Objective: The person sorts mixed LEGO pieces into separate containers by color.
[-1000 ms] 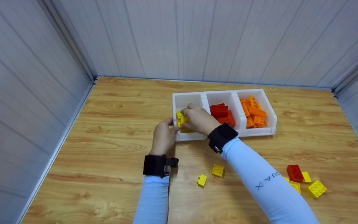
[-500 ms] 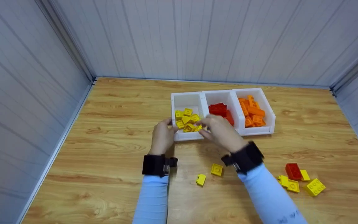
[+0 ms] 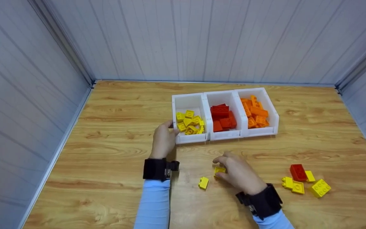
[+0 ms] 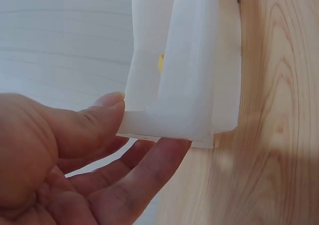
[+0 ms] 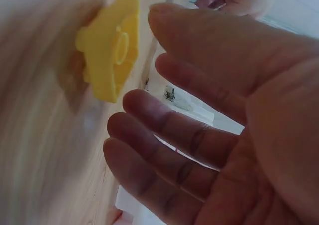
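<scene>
My left hand (image 3: 164, 140) pinches the near left corner of a white three-part bin (image 3: 192, 138), thumb on one side of the wall and fingers on the other in the left wrist view. Yellow bricks (image 3: 187, 122) lie in its left compartment. Over the table, my right hand (image 3: 241, 173) reaches around a square yellow brick (image 5: 112, 51) that lies studs down. In the right wrist view its fingers are spread and loosely bent, and a gap separates them from that brick. A small yellow brick (image 3: 203, 183) rests to the left.
Red bricks (image 3: 221, 112) fill part of the middle compartment and orange bricks (image 3: 258, 112) the right one. On the table at right, a red brick (image 3: 298, 172) stands among several yellow bricks (image 3: 320, 188). Panel walls (image 3: 189, 41) close off the back and sides.
My right hand has left the yellow compartment, coming down and right to the square yellow brick on the table. The yellow bricks it covered now show. My left hand keeps its hold on the bin.
</scene>
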A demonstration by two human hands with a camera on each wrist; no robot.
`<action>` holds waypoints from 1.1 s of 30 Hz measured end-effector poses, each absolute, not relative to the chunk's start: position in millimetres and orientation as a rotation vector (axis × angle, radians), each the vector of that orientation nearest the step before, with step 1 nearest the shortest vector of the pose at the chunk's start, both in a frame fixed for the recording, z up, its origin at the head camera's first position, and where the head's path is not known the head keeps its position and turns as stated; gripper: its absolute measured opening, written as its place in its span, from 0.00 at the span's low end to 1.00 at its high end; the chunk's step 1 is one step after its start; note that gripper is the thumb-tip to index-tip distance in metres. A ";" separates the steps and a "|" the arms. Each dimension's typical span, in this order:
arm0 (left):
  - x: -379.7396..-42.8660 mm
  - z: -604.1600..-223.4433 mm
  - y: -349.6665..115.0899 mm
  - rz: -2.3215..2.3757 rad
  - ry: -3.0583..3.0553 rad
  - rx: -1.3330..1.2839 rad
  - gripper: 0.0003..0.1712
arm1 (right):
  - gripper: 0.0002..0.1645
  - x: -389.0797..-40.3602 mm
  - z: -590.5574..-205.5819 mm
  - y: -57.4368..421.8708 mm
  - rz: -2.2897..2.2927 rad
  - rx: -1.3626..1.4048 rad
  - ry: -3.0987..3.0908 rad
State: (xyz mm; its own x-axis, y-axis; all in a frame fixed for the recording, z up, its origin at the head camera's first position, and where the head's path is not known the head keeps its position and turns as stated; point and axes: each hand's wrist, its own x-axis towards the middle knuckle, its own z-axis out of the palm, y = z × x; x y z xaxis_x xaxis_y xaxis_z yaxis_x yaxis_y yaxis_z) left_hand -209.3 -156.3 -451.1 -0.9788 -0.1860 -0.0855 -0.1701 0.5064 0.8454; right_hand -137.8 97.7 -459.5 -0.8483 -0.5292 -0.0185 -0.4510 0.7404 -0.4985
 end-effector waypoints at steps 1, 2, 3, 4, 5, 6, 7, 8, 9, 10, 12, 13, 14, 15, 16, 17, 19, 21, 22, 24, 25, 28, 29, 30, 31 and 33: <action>-209.2 -451.0 -156.9 -1.523 -2.711 0.322 0.24 | 0.23 -135.9 -460.0 97.9 -0.731 -0.802 2.793; -209.1 -451.0 -157.3 -1.521 -2.712 0.323 0.24 | 0.23 -134.2 -460.4 98.2 -0.730 -0.814 2.801; -209.0 -451.0 -157.8 -1.520 -2.712 0.324 0.24 | 0.23 -132.6 -461.0 98.2 -0.726 -0.822 2.809; -208.9 -451.0 -158.2 -1.522 -2.711 0.326 0.24 | 0.23 -131.3 -462.1 98.4 -0.719 -0.828 2.816; -208.8 -451.1 -158.7 -1.519 -2.710 0.321 0.24 | 0.23 -130.1 -463.1 98.3 -0.713 -0.833 2.821; -208.5 -451.2 -159.1 -1.517 -2.710 0.317 0.24 | 0.23 -129.2 -464.5 98.3 -0.708 -0.837 2.825; -208.2 -451.3 -159.6 -1.514 -2.711 0.315 0.25 | 0.23 -128.5 -466.0 98.1 -0.701 -0.843 2.828; -207.7 -451.2 -159.8 -1.511 -2.711 0.317 0.25 | 0.23 -127.9 -467.5 98.2 -0.695 -0.850 2.829; -207.4 -451.2 -160.1 -1.510 -2.711 0.317 0.25 | 0.22 -127.4 -468.8 98.3 -0.691 -0.852 2.831; -207.2 -451.3 -160.3 -1.509 -2.714 0.314 0.25 | 0.22 -127.0 -469.9 98.5 -0.688 -0.849 2.829; -207.3 -451.5 -160.3 -1.509 -2.722 0.303 0.25 | 0.22 -126.0 -470.6 99.6 -0.684 -0.836 2.825; -207.6 -451.5 -160.1 -1.511 -2.724 0.300 0.25 | 0.22 -125.7 -470.5 100.3 -0.685 -0.824 2.822; -207.9 -451.5 -159.8 -1.516 -2.724 0.296 0.25 | 0.23 -125.4 -470.5 101.1 -0.684 -0.815 2.818; -208.2 -451.5 -159.5 -1.521 -2.724 0.292 0.25 | 0.23 -125.2 -470.1 102.0 -0.685 -0.805 2.814; -208.5 -451.3 -159.1 -1.523 -2.725 0.290 0.24 | 0.24 -125.3 -469.7 102.8 -0.688 -0.798 2.809; -208.8 -451.1 -158.6 -1.527 -2.722 0.288 0.24 | 0.24 -125.4 -469.1 103.7 -0.691 -0.798 2.806; -208.9 -450.6 -158.1 -1.534 -2.718 0.291 0.25 | 0.25 -126.6 -468.2 104.7 -0.703 -0.799 2.798; -208.6 -450.6 -158.0 -1.538 -2.714 0.292 0.25 | 0.26 -129.0 -466.6 105.1 -0.714 -0.806 2.790; -208.5 -450.7 -158.0 -1.538 -2.712 0.293 0.25 | 0.26 -130.7 -465.3 105.0 -0.720 -0.808 2.787; -208.4 -451.0 -158.4 -1.540 -2.710 0.288 0.25 | 0.26 -135.0 -461.1 104.1 -0.739 -0.797 2.778; -208.3 -451.1 -158.6 -1.535 -2.711 0.283 0.25 | 0.26 -137.6 -458.6 103.3 -0.749 -0.798 2.777; -208.8 -451.5 -159.2 -1.524 -2.714 0.277 0.24 | 0.26 -148.2 -448.9 99.4 -0.781 -0.862 2.808; -208.8 -451.6 -159.4 -1.521 -2.715 0.273 0.24 | 0.27 -152.7 -445.0 97.0 -0.787 -0.892 2.821; -208.9 -451.8 -159.4 -1.516 -2.716 0.270 0.24 | 0.27 -157.8 -441.3 94.1 -0.786 -0.927 2.838; -208.9 -452.1 -159.4 -1.510 -2.717 0.264 0.24 | 0.27 -163.5 -437.7 90.4 -0.783 -0.960 2.853; -209.1 -452.7 -159.3 -1.512 -2.715 0.259 0.23 | 0.26 -175.9 -430.5 81.1 -0.773 -1.016 2.868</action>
